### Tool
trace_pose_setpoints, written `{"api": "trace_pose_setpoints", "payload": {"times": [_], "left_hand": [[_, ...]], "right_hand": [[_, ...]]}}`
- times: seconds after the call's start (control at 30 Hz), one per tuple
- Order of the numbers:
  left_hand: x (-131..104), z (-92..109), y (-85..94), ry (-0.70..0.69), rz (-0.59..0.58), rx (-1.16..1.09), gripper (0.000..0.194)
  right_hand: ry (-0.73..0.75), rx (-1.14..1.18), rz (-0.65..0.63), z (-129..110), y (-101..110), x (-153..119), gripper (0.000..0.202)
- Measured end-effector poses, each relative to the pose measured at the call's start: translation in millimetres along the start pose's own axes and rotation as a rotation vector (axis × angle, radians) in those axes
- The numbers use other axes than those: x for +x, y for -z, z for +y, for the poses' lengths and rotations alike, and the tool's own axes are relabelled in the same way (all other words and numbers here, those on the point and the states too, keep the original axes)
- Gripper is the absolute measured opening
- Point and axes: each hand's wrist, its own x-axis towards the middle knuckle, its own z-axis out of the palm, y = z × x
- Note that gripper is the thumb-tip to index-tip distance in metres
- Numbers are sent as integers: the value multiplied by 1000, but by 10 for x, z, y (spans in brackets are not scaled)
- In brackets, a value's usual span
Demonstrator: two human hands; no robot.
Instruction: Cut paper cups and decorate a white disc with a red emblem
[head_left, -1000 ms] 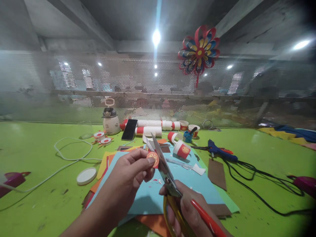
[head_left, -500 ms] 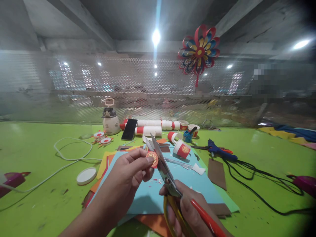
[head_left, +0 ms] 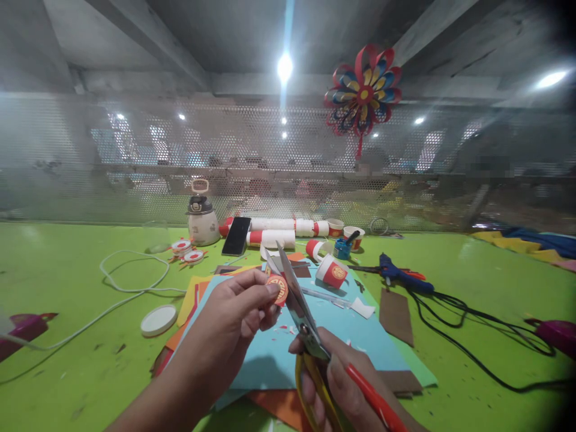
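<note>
Between thumb and fingers, my left hand (head_left: 240,315) pinches a small red piece (head_left: 278,290) with a round yellow pattern. My right hand (head_left: 344,381) is wrapped round the handles of the scissors (head_left: 302,312), which are yellow and red. The scissor blades are parted, with the red piece close beside them; whether they touch it I cannot tell. Below both hands lies a light blue sheet (head_left: 265,366) with small scraps on it. A red and white paper cup (head_left: 332,272) lies on its side on the sheet, beyond the scissors.
At the back stand a bottle (head_left: 202,225), a black phone (head_left: 236,236) and white paper rolls (head_left: 272,239). A blue glue gun (head_left: 402,276) with a black cord lies right. A white lid (head_left: 158,320) is at left, near a white cable (head_left: 108,309).
The red piece has turned slightly in my left hand. The scissors' handles have shifted a little to the left, with the blades still parted.
</note>
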Motion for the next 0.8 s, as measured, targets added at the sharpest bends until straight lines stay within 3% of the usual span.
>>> {"api": "trace_pose_setpoints", "payload": {"times": [0.4,0.53,0.7,0.8], "left_hand": [[5,-5,-13,9,-20,31,11],[7,-4,-11,19,-16,50,14],[20,-8,8,20,-18,96,15],[26,-11,15,18,-25,100,14]], "right_hand": [[-27,-12,-10,11,4,15,76],[9,-1,-25,33,9,14,68],[0,-35,14,127,31,42,82],[18,-26,-1,174,44,67,81]]}}
